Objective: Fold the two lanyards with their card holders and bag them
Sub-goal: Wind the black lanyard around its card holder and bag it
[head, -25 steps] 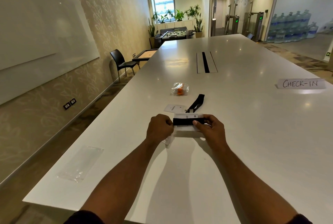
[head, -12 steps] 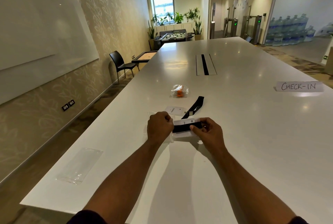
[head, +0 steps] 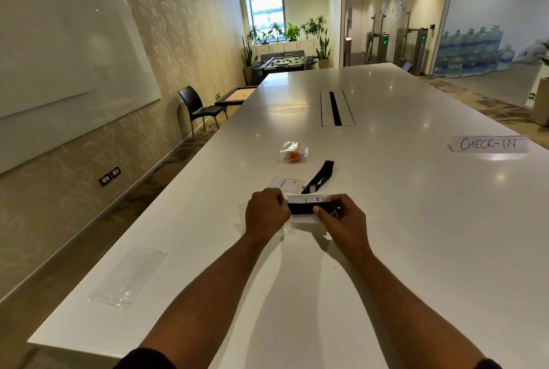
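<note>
My left hand (head: 266, 212) and my right hand (head: 341, 218) meet over the white table (head: 386, 220). Between them is a folded black lanyard (head: 303, 207) lying across its white card holder (head: 309, 199); both hands grip this bundle at its ends. A clear bag seems to sit under it, mostly hidden by my hands. Just behind lies the second card holder (head: 284, 184) with its black lanyard (head: 320, 176) stretched away to the right, untouched.
A flat clear plastic bag (head: 127, 276) lies near the table's left front corner. A small clear bag with something orange (head: 293, 153) sits further back. A "CHECK-IN" paper sign (head: 488, 143) stands at the right. A cable slot (head: 336, 108) is set mid-table.
My hands have closed in slightly on the folded lanyard and card holder, the right fingers shifting over the black strap. The other items have not moved.
</note>
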